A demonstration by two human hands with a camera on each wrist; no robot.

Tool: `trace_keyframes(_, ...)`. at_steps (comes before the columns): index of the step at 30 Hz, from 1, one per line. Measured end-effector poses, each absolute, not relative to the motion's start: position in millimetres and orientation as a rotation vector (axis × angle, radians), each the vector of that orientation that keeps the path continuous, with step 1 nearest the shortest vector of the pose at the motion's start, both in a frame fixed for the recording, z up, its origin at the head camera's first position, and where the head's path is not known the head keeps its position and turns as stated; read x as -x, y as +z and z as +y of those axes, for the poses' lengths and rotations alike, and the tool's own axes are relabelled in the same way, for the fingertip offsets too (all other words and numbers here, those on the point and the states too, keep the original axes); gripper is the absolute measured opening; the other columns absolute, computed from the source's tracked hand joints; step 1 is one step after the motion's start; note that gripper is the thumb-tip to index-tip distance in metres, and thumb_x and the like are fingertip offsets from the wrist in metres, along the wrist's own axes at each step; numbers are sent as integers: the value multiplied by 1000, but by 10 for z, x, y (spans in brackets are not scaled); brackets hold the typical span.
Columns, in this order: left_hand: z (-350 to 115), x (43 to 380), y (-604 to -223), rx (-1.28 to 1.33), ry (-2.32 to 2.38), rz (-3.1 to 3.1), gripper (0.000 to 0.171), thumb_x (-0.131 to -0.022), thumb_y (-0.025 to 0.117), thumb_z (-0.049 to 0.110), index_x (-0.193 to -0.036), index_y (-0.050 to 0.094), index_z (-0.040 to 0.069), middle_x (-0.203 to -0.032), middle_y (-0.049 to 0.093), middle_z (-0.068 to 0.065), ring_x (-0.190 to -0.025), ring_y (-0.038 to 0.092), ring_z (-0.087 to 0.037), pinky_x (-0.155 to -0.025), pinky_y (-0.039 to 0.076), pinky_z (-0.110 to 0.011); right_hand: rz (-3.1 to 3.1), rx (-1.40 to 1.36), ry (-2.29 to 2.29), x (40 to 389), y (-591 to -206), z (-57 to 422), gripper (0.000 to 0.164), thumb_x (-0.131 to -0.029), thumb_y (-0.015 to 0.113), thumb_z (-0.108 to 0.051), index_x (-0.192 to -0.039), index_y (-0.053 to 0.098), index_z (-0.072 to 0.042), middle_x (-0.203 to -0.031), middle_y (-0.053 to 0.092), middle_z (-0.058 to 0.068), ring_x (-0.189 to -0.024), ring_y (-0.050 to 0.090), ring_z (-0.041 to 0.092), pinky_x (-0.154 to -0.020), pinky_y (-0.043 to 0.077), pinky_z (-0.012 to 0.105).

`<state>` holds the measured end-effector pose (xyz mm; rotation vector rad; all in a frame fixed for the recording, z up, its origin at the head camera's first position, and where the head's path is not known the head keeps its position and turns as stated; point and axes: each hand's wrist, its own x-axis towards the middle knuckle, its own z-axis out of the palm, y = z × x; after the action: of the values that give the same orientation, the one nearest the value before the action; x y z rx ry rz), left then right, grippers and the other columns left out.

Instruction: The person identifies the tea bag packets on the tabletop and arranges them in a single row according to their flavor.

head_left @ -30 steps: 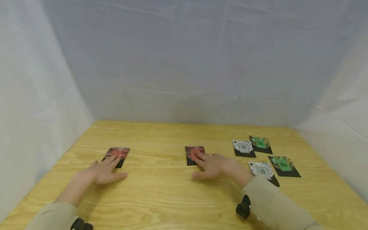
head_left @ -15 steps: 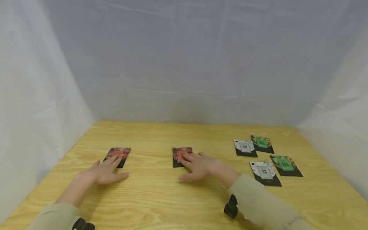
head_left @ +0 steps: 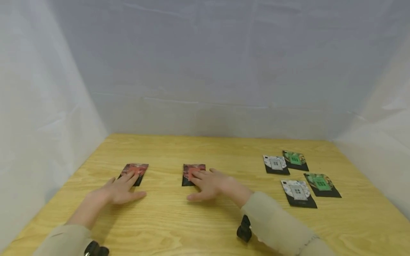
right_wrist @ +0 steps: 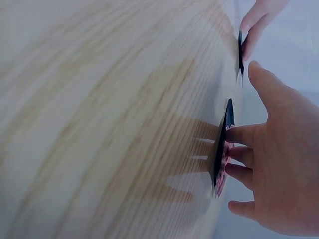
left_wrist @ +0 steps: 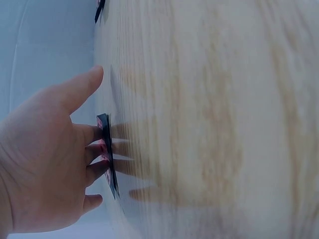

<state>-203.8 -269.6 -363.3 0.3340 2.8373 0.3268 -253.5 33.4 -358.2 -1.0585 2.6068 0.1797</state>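
Sliding leftward across the table (head_left: 166, 220), the right red packet (head_left: 189, 170) is lying nearer the left red packet (head_left: 142, 170) than a second ago, and the right hand (head_left: 209, 185) is travelling with it. That hand's fingers are spreading apart, their tips resting on the packet's face. Likewise spread, the left hand (head_left: 118, 190) is touching the left red packet with its fingertips. Over on the right, two white packets (head_left: 298, 193) and two green packets (head_left: 321, 184) are lying in pairs, each white beside a green.
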Motion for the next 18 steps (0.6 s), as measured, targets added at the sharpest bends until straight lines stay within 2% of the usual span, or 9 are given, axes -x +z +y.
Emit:
trace_keyframes(13,-2692,2042,-3638,-322,297,2842,93,-89,45,60,-143,20,-11,-145,13,-35,-131,17,-50,-100,8,-69,2588,1093,198,2556,-3556,-3,78,-87,28,-72,-150,18,-26,-155,8,-7,-141,10,14,-112,11,46)
trace_keyframes(18,-2688,2042,-3637,-308,281,2842,93,-89,45,61,-143,20,-10,-145,14,-35,-131,18,-50,-100,9,-68,2580,1120,268,2538,-3556,-165,77,-86,24,-73,-149,15,-30,-155,6,-10,-141,8,11,-112,12,45)
